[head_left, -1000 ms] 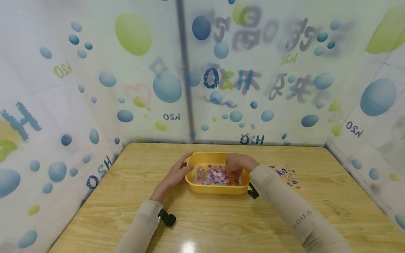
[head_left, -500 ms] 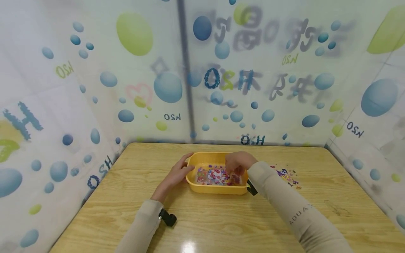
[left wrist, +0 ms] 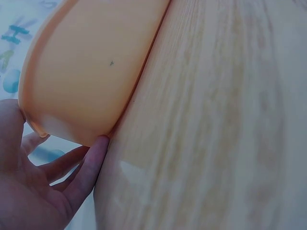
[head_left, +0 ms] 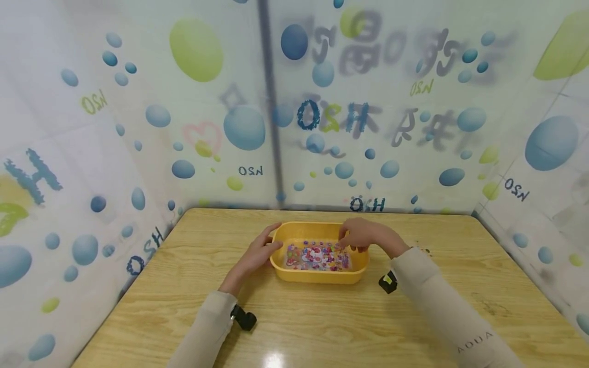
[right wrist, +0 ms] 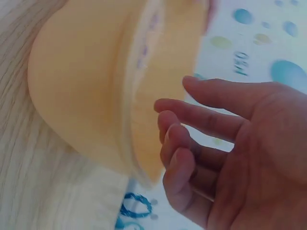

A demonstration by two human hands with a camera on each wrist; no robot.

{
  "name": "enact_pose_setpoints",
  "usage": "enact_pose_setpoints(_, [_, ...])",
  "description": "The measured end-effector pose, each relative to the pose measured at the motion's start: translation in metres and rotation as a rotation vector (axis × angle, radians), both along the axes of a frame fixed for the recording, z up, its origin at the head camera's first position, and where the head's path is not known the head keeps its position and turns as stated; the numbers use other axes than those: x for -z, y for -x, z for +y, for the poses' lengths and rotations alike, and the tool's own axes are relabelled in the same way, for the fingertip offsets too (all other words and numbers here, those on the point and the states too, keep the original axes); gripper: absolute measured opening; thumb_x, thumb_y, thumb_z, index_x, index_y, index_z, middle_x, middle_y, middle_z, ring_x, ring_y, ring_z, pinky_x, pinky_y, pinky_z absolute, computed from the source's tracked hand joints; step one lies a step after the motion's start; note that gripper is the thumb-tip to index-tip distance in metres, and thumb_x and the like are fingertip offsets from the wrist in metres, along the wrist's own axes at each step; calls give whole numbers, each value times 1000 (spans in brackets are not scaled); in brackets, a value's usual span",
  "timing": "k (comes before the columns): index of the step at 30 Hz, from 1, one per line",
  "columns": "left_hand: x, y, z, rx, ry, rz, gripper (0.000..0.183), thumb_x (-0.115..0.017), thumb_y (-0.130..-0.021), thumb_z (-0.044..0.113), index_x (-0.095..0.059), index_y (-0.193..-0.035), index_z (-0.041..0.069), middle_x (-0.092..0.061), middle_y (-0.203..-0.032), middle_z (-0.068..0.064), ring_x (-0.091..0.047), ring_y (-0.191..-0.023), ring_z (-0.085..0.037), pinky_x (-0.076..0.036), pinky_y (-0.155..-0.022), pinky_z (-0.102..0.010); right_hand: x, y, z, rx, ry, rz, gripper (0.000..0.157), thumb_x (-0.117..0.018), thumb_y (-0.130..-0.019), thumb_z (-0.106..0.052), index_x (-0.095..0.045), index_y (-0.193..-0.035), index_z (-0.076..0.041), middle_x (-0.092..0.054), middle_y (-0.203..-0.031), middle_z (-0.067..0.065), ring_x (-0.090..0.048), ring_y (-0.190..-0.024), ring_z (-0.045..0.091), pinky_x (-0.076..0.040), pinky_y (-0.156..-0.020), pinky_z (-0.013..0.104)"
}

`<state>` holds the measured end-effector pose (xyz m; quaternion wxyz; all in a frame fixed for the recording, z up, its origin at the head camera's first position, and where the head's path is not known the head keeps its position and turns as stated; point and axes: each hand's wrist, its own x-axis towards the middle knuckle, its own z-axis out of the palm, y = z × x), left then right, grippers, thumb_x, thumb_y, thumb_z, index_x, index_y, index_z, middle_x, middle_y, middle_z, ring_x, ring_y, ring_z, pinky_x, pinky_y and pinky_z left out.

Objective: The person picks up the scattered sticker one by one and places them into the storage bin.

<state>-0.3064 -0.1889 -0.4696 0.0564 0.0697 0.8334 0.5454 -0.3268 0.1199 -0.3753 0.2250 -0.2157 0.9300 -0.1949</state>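
Observation:
A yellow plastic basin [head_left: 317, 276] stands on the table, its bottom strewn with small colourful pieces [head_left: 329, 259] and a white cartoon-printed piece [head_left: 313, 254]. My left hand [head_left: 255, 253] grips the basin's left end, thumb over the rim. The left wrist view shows those fingers [left wrist: 98, 148] against the outside of the wall. Over the basin's right end is my right hand [head_left: 365, 234]. In the right wrist view its fingers [right wrist: 177, 165] curl loosely, the thumb is apart from them, and nothing shows between them.
More small pieces [head_left: 427, 251] lie on the wooden table [head_left: 313, 322] to the right, mostly hidden behind my right forearm. A curtain [head_left: 322, 153] with printed bubbles hangs behind the table and along both sides.
My right hand has come up from the pieces in the basin and shifted right, uncovering more of them. The right forearm now hides most of the loose pile. The left hand stays put.

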Motion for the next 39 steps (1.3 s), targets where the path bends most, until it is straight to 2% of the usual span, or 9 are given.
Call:
enact_pose_setpoints(3, [0,0,0,0,-1,-4,54,-56,-97,27,-35,-146,38,-52,-130,-20,-61,-99,-29,-57,-65,-35,-1,-6,22,-7,92,65,25,-58,-95,-27,-67,-110,-8,-63,-81,8,-54,-58,16,-50,-56,31])
enact_pose_setpoints(10, [0,1,2,-3,3,-2,54,-55,-97,28,-35,-147,37,-53,-129,-21,-62,-92,-26,-55,-61,-34,14,-23,76,106,241,215,25,-57,-97,-27,-66,-111,-8,-68,-94,9,-62,-69,21,-53,-61,32])
enact_pose_setpoints(15, [0,1,2,-6,2,-2,55,-55,-97,28,-35,-147,37,-53,-128,-21,-62,-93,-26,-55,-62,-34,26,-32,108,176,282,220,27,-58,-96,-26,-65,-112,-5,-69,-96,13,-64,-73,23,-55,-63,36])
enact_pose_setpoints(18, [0,1,2,-9,1,-8,55,-56,-97,28,-35,-147,37,-53,-128,-20,-62,-95,-28,-56,-63,-33,33,-36,123,175,298,192,31,-59,-95,-24,-63,-114,-1,-69,-99,16,-65,-74,25,-55,-63,35])
enact_pose_setpoints(22, [1,1,2,-6,10,-16,54,-55,-97,30,-34,-147,37,-52,-128,-20,-61,-99,-29,-55,-66,-33,42,-36,137,195,271,196,31,-60,-95,-23,-63,-115,-1,-69,-99,13,-65,-76,21,-54,-63,31])
enact_pose_setpoints(26, [-1,0,1,4,21,-20,55,-54,-98,29,-32,-149,34,-51,-129,-20,-58,-104,-32,-54,-69,-33,48,-33,148,232,217,242,31,-60,-94,-25,-63,-116,-2,-68,-101,12,-65,-79,19,-53,-63,31])
enact_pose_setpoints(28, [-4,-1,2,15,25,-24,57,-53,-99,27,-31,-150,30,-51,-130,-21,-58,-106,-34,-54,-69,-33,49,-33,152,243,196,267,33,-61,-94,-27,-64,-115,-1,-68,-102,13,-64,-81,20,-53,-64,33])
enact_pose_setpoints(34, [-26,-16,6,55,6,-38,58,-52,-99,23,-29,-152,23,-51,-129,-24,-58,-106,-36,-56,-71,-35,50,-37,161,245,141,338,42,-66,-90,-33,-65,-112,2,-67,-107,19,-64,-94,31,-54,-74,43])
enact_pose_setpoints(39, [-29,-18,5,47,-13,-47,58,-53,-98,24,-30,-152,24,-50,-130,-25,-60,-103,-35,-56,-69,-37,58,-33,170,252,98,350,41,-67,-89,-27,-64,-116,3,-64,-115,24,-61,-102,39,-52,-80,51])
